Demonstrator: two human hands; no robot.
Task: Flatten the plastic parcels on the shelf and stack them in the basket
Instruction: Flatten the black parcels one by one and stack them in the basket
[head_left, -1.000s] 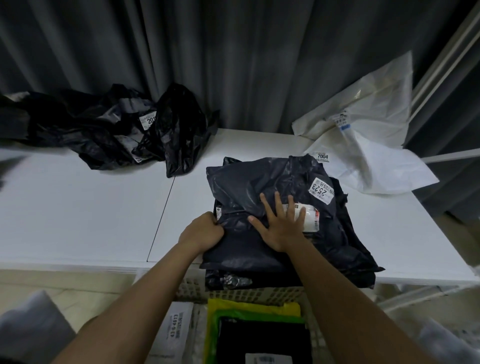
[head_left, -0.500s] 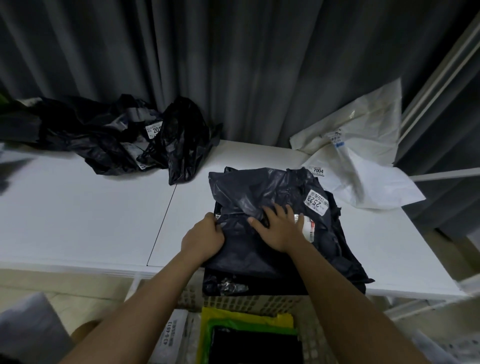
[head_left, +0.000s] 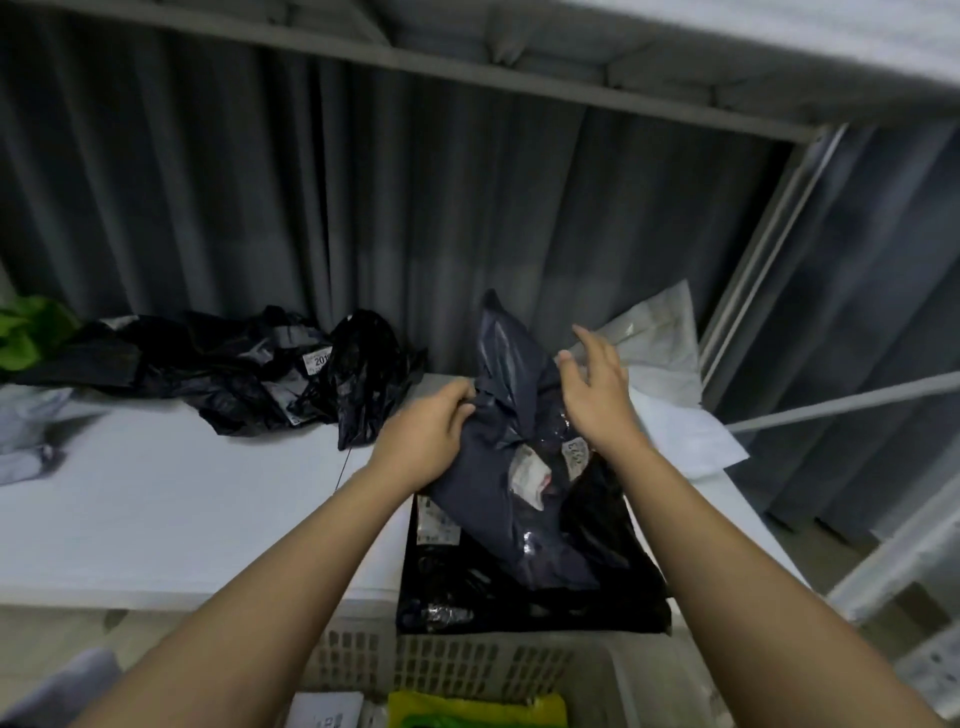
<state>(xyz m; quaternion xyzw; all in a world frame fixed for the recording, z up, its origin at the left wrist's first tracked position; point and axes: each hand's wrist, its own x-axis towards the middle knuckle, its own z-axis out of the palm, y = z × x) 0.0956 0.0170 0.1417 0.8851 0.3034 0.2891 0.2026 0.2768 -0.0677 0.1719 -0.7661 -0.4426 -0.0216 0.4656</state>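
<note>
2 parcels at least already lay in the basket (head_left: 467, 670). Just above it our left hand (head_left: 423, 436) pinched the dark parcel (head_left: 519, 431), right hand (head_left: 597, 384) spread beside. Black bags (head_left: 234, 374) beyond it remained unflattened.

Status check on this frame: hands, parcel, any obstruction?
Left hand grips dark grey parcel, lifted off black parcel. Right hand open beside it. Basket below, path looks unobstructed.
</note>
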